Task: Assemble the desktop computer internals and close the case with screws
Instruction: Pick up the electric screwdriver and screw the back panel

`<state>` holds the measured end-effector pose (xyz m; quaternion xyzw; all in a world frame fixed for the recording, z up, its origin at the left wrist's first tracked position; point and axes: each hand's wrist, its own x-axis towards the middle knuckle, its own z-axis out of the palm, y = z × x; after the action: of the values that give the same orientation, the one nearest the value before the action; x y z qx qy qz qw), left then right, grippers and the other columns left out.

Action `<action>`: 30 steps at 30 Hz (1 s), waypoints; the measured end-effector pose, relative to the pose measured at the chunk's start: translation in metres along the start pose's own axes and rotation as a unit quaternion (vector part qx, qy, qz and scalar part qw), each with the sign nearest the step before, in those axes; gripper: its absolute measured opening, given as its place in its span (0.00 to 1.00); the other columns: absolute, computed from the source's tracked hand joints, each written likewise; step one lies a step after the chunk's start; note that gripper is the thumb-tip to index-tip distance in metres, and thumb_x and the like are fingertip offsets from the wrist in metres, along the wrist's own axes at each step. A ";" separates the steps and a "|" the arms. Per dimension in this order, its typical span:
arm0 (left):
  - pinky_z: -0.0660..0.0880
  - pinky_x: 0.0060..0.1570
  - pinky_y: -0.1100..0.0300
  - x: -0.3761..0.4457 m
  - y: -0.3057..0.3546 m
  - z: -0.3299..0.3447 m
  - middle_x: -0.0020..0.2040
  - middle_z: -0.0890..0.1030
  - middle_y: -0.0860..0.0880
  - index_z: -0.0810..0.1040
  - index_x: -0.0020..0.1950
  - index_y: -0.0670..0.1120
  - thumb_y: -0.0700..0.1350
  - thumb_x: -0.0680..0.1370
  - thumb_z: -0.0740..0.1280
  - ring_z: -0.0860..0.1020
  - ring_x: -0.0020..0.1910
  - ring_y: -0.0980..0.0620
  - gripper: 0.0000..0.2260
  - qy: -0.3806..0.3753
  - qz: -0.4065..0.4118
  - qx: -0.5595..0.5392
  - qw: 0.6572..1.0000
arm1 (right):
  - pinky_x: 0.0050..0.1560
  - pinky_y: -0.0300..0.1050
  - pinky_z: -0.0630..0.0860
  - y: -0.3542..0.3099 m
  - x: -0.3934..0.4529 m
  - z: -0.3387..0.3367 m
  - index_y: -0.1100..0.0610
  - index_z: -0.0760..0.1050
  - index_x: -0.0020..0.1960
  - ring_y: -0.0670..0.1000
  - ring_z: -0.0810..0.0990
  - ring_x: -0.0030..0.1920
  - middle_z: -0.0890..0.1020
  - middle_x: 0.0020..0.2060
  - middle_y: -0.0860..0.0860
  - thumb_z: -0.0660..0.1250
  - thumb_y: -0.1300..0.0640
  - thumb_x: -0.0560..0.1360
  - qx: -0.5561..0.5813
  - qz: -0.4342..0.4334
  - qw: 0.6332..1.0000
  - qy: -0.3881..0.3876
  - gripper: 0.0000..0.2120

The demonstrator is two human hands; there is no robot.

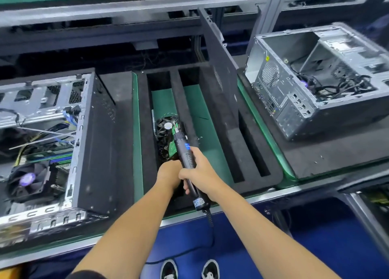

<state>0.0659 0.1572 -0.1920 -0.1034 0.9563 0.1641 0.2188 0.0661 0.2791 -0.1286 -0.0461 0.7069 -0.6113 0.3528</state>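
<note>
The right hand [196, 173] is wrapped tight round the black, ribbed barrel of an electric screwdriver [188, 163], index finger laid forward along it — a grip that looks chosen to steer the bit end, which points away from the person into the tray slot just beyond the knuckles. The tool's coiled cord [209, 217] drops from its butt end below the wrist. Directly beside it, on the thumb side, the left hand [169, 174] reaches down into the same slot with its fingers hidden under its own back, so I cannot tell whether it grips anything or only steadies. Just past both hands lies a graphics card [166, 131] — green board edge, dark fan shroud, a round silvery hub sticker — resting in the left channel of a black foam tray [223, 118], whose soft, matte walls presumably keep parts from sliding or scratching. The driver's tip seems to sit over or on the card; contact is unclear. Well off to the left of the left hand, an open computer case [63, 135] lies on its side, bare stamped steel, cooler fan and cables exposed, awaiting parts. Far to the right of the right hand stands a second open case [315, 78], and a dark perforated side panel [219, 68] leans upright in the tray beyond the hands, unfitted.
</note>
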 end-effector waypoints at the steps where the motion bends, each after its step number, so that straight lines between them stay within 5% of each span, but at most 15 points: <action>1: 0.79 0.39 0.58 0.001 -0.001 0.002 0.42 0.82 0.41 0.80 0.44 0.38 0.34 0.78 0.58 0.81 0.49 0.39 0.11 0.015 -0.021 -0.063 0.998 | 0.28 0.47 0.77 0.001 0.002 0.000 0.45 0.64 0.65 0.53 0.76 0.26 0.76 0.38 0.57 0.65 0.67 0.70 0.001 0.002 1.000 -0.001 0.29; 3: 0.75 0.29 0.67 0.003 -0.003 0.007 0.51 0.81 0.38 0.78 0.56 0.36 0.33 0.79 0.60 0.81 0.51 0.39 0.10 0.062 -0.070 -0.178 0.980 | 0.27 0.47 0.77 0.003 0.006 0.000 0.45 0.64 0.64 0.52 0.76 0.26 0.76 0.37 0.57 0.65 0.66 0.70 0.004 0.004 1.000 -0.002 0.28; 6: 0.72 0.26 0.69 0.002 -0.004 0.013 0.55 0.80 0.36 0.76 0.61 0.35 0.32 0.78 0.62 0.81 0.44 0.42 0.12 0.068 -0.076 -0.213 0.972 | 0.27 0.46 0.76 0.007 0.009 -0.001 0.44 0.66 0.62 0.53 0.76 0.26 0.75 0.37 0.57 0.65 0.65 0.68 0.007 0.010 1.000 -0.007 0.27; 8: 0.74 0.27 0.68 0.004 -0.003 0.015 0.53 0.81 0.36 0.78 0.56 0.37 0.32 0.78 0.61 0.80 0.40 0.45 0.10 0.059 -0.058 -0.188 0.979 | 0.27 0.46 0.76 0.009 0.011 0.000 0.41 0.66 0.58 0.52 0.76 0.26 0.76 0.37 0.57 0.65 0.65 0.68 0.010 0.012 1.000 -0.010 0.26; 10: 0.76 0.40 0.59 0.005 -0.002 0.015 0.50 0.82 0.39 0.79 0.45 0.39 0.34 0.78 0.59 0.81 0.47 0.42 0.10 0.030 -0.030 -0.103 0.994 | 0.27 0.47 0.76 0.012 0.012 -0.001 0.42 0.66 0.60 0.53 0.76 0.27 0.76 0.38 0.58 0.65 0.65 0.69 0.011 0.014 1.000 -0.009 0.26; 15: 0.71 0.61 0.50 0.015 -0.005 0.015 0.61 0.75 0.41 0.72 0.66 0.41 0.38 0.81 0.55 0.71 0.62 0.41 0.15 -0.004 0.013 0.063 0.998 | 0.28 0.47 0.77 0.018 0.013 -0.008 0.43 0.65 0.62 0.52 0.76 0.27 0.76 0.39 0.57 0.66 0.66 0.70 0.025 0.019 0.999 0.003 0.27; 30: 0.72 0.53 0.57 0.013 -0.001 0.021 0.61 0.77 0.43 0.74 0.64 0.43 0.36 0.81 0.56 0.75 0.60 0.43 0.14 0.023 -0.004 0.276 0.961 | 0.28 0.46 0.77 0.025 0.015 -0.015 0.53 0.61 0.73 0.53 0.75 0.27 0.76 0.36 0.54 0.65 0.69 0.72 0.031 0.009 0.999 0.024 0.33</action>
<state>0.0631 0.1620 -0.2161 -0.0461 0.9688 -0.1092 0.2176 0.0559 0.2904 -0.1580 -0.0138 0.6962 -0.6306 0.3427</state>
